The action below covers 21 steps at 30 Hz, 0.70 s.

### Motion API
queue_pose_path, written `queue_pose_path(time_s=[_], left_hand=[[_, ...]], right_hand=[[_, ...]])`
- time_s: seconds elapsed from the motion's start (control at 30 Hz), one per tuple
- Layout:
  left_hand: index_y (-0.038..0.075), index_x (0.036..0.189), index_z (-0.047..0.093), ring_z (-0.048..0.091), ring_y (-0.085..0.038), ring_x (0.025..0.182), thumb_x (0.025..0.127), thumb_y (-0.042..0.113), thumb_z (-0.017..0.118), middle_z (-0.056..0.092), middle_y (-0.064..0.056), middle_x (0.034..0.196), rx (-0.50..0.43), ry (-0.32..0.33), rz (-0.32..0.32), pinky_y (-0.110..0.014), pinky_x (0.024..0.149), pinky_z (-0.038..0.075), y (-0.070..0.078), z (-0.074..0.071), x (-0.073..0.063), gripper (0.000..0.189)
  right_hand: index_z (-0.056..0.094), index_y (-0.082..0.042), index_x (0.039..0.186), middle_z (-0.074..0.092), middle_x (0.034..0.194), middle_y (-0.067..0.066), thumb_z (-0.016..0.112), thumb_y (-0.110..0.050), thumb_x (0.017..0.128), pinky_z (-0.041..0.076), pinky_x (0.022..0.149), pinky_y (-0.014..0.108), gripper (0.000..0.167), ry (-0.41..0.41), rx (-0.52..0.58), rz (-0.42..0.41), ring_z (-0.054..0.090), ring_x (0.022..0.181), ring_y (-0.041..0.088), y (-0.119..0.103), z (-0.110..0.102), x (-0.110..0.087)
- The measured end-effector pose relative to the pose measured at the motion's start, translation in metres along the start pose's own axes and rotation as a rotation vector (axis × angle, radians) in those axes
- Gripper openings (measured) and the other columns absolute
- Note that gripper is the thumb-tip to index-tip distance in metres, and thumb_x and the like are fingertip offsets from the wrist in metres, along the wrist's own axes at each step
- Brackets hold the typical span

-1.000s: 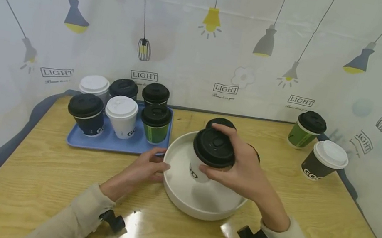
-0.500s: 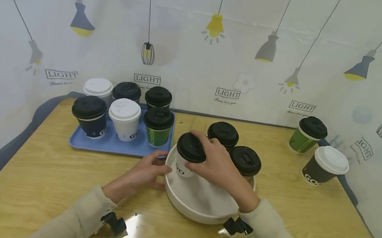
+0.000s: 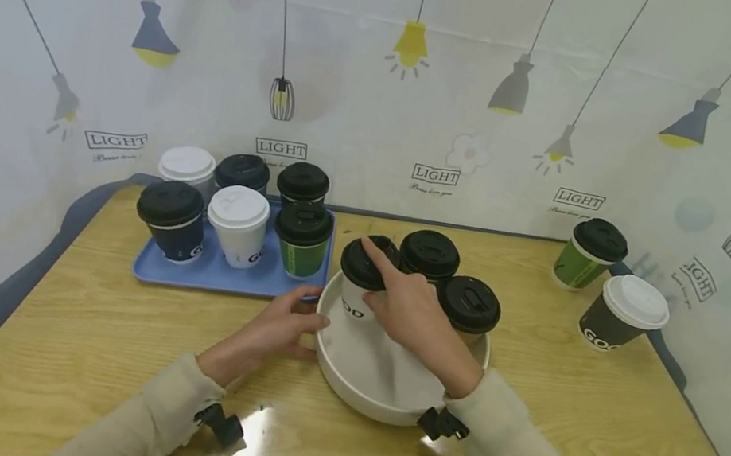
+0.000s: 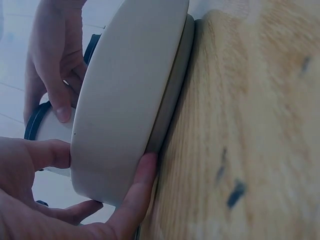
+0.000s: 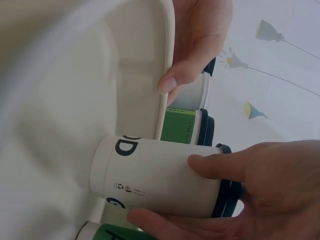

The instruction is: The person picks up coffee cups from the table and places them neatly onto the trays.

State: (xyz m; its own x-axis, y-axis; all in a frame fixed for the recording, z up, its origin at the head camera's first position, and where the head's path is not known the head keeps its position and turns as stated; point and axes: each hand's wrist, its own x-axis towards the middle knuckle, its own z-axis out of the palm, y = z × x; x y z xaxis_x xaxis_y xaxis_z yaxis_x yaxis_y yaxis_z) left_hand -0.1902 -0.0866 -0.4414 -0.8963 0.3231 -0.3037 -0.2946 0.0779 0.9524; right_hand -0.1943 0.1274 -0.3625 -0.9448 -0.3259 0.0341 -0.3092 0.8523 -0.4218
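My right hand (image 3: 413,309) holds a white paper coffee cup (image 3: 354,303) with a black lid, thumb on one side and fingers round the other. The cup stands upright at the back left inside a round white tray (image 3: 378,371). In the right wrist view, the cup's base (image 5: 102,167) meets the tray floor. At the tray's left side, my left hand (image 3: 276,326) grips the rim, its thumb (image 4: 57,152) on the upper edge and a fingertip low near the base. Two more black-lidded cups sit in the tray, one behind (image 3: 430,252) and one at right (image 3: 470,306).
A blue tray (image 3: 211,281) at the back left carries several lidded cups, including a green one (image 3: 302,258) near the round tray. At the far right stand a green cup (image 3: 578,268) and a dark cup with a white lid (image 3: 611,322). A printed curtain (image 3: 368,124) borders the table.
My right hand has carried the white cup leftward from over the tray's middle, then slightly back, uncovering the two other cups. My left hand has stayed on the rim.
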Motion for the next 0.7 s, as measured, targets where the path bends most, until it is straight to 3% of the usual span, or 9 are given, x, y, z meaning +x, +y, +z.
queue_pose_path(time_s=[0.23,0.43,0.57,0.7], left_hand=[[0.004,0.159,0.03,0.065,-0.035,0.116,0.1,0.011,0.059,0.048,-0.031,0.146,0.005,0.007,0.0,-0.047,0.085,0.066,0.0,0.002,-0.001,0.066],[0.001,0.154,0.022,0.075,-0.031,0.094,0.096,0.016,0.063,0.052,-0.033,0.139,0.039,0.004,-0.044,-0.046,0.076,0.067,0.003,0.006,-0.008,0.072],[0.002,0.15,0.022,0.076,-0.031,0.083,0.09,0.011,0.063,0.055,-0.032,0.132,0.034,-0.004,-0.08,-0.047,0.073,0.067,0.004,0.008,-0.01,0.074],[0.001,0.148,0.024,0.075,-0.029,0.082,0.088,0.008,0.061,0.055,-0.031,0.128,0.038,-0.006,-0.082,-0.045,0.073,0.067,0.003,0.009,-0.01,0.071]], right_hand=[[0.016,-0.037,0.166,0.046,0.053,-0.002,0.063,-0.022,0.103,0.035,0.043,0.023,0.079,0.006,0.013,0.01,0.042,0.043,0.013,0.0,0.004,0.003],[0.009,-0.037,0.167,0.045,0.053,-0.001,0.057,-0.02,0.106,0.034,0.043,0.023,0.079,-0.026,0.008,0.023,0.04,0.044,0.013,0.001,0.006,0.004],[0.007,-0.04,0.166,0.043,0.053,-0.001,0.056,-0.02,0.105,0.035,0.043,0.024,0.081,-0.047,0.0,0.051,0.04,0.044,0.014,-0.001,0.002,0.0],[0.007,-0.042,0.166,0.043,0.053,-0.002,0.06,-0.024,0.103,0.035,0.042,0.024,0.085,-0.091,0.008,0.079,0.038,0.043,0.013,-0.003,-0.009,-0.011]])
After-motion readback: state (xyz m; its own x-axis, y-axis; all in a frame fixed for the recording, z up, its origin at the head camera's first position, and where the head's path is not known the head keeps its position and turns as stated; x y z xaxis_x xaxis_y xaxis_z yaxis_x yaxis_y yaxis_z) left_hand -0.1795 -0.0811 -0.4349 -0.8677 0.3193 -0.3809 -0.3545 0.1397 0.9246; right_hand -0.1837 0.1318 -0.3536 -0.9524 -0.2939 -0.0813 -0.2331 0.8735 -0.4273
